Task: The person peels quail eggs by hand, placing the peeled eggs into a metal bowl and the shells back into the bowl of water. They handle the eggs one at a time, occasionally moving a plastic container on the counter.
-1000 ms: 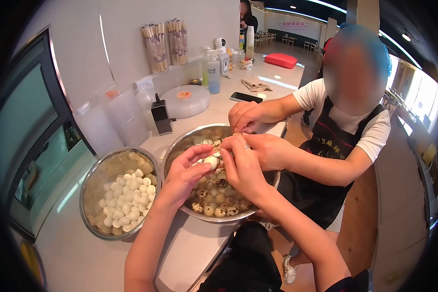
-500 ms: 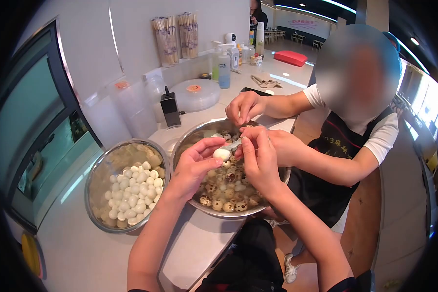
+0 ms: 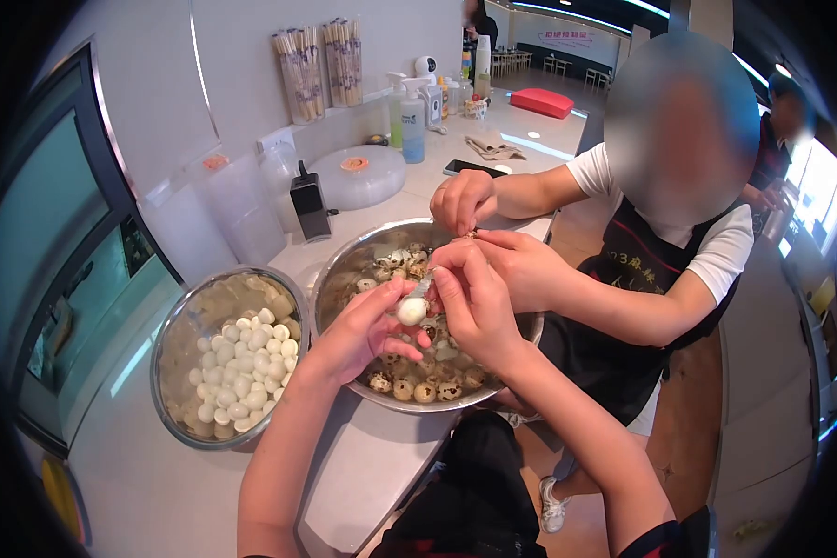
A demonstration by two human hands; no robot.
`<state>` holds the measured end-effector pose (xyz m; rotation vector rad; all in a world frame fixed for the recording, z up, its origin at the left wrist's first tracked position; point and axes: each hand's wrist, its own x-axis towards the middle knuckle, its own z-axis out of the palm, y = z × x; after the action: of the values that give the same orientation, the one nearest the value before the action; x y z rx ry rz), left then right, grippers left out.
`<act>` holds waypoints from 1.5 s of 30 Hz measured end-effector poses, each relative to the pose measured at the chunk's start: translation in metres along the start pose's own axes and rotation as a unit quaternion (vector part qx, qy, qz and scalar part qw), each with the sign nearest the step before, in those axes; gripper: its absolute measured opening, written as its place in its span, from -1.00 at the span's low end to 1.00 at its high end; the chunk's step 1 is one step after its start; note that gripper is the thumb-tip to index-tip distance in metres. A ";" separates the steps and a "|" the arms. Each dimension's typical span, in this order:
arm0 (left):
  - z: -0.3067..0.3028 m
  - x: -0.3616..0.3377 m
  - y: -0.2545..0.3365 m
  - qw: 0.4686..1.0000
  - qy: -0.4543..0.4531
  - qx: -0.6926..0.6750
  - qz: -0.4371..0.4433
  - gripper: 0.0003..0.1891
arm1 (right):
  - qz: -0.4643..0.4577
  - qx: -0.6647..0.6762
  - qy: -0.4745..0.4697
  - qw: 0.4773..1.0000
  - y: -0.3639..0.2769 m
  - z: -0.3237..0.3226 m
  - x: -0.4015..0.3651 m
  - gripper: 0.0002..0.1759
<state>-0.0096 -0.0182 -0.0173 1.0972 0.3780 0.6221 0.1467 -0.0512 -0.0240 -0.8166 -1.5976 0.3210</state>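
Observation:
A peeled white egg [image 3: 411,311] is against the fingers of my left hand [image 3: 372,330], above a steel bowl [image 3: 344,372] of speckled eggs in water. A translucent strip of shell membrane [image 3: 422,286] runs up from the egg to my right hand [image 3: 474,302], whose thumb and forefinger pinch it. My left hand's lower fingers are spread. Just beyond, a co-worker's hands [image 3: 465,200] hold a small speckled egg, mostly hidden, over the same bowl. To the left, a second steel bowl [image 3: 181,409] holds several peeled white eggs.
Behind the bowls stand a black box-shaped device [image 3: 311,205], a round clear lid [image 3: 381,179], pump bottles [image 3: 412,126] and a phone [image 3: 470,168]. A red container [image 3: 541,102] and a cloth [image 3: 495,149] lie farther back. A co-worker in a black apron [image 3: 628,270] is at the right.
The egg has moved slightly down and left, and my left hand's lower fingers have spread. The camera view has shifted a little. Another person has come into view at the far right.

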 end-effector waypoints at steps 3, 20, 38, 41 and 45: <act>0.000 0.000 0.001 1.000 -0.002 0.027 -0.016 -0.65 | -0.011 -0.002 -0.001 1.000 -0.001 0.000 0.000 -0.98; 0.003 0.001 -0.002 0.996 0.049 0.053 0.053 -0.70 | 0.037 0.123 0.091 0.988 0.004 -0.001 0.001 -0.91; -0.001 0.003 -0.003 0.992 0.104 0.005 0.077 -0.71 | 0.007 0.125 0.076 0.989 -0.003 -0.002 0.002 -0.90; -0.005 0.004 -0.001 0.988 0.117 -0.007 0.105 -0.70 | 0.003 0.177 0.106 0.978 -0.004 -0.002 0.003 -0.90; -0.006 0.003 0.000 0.982 0.142 -0.041 0.117 -0.68 | -0.020 0.122 0.104 0.987 0.001 -0.004 0.002 -0.91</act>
<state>-0.0111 -0.0119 -0.0197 0.9821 0.4680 1.0015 0.1503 -0.0501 -0.0222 -0.6073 -1.3479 0.3820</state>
